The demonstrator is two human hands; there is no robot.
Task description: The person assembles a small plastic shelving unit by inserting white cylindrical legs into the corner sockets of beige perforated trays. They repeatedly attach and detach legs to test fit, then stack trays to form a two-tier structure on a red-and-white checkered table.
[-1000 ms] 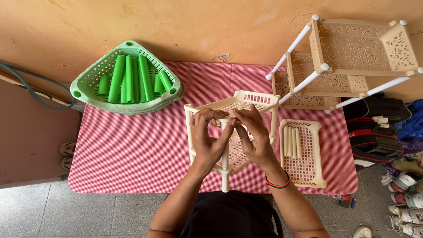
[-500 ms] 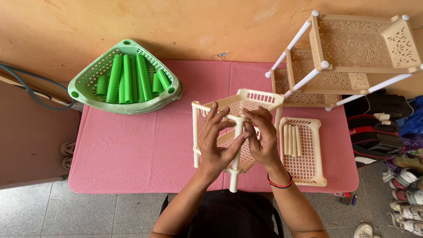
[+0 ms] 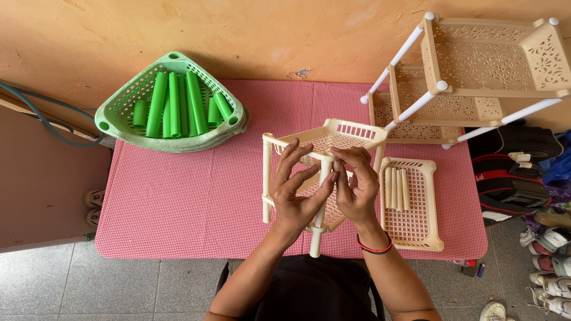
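Note:
A cream plastic rack of two square basket shelves joined by tube legs stands tilted on the red checked table in front of me. My left hand grips the near corner leg from the left, fingers spread upward to the top shelf corner. My right hand, a red band on its wrist, pinches the same leg from the right, just below the top shelf. The leg's lower end sticks out past the table's front edge.
A green triangular basket stack holding several green tubes sits at the back left. A cream tray with a few cream tubes lies to the right. A finished cream rack lies tipped at the back right. Shoes and bags crowd the floor at right.
The rack has been turned and set more upright, its near corner leg now between both hands. My fingers shifted from the top shelf edge down onto that leg.

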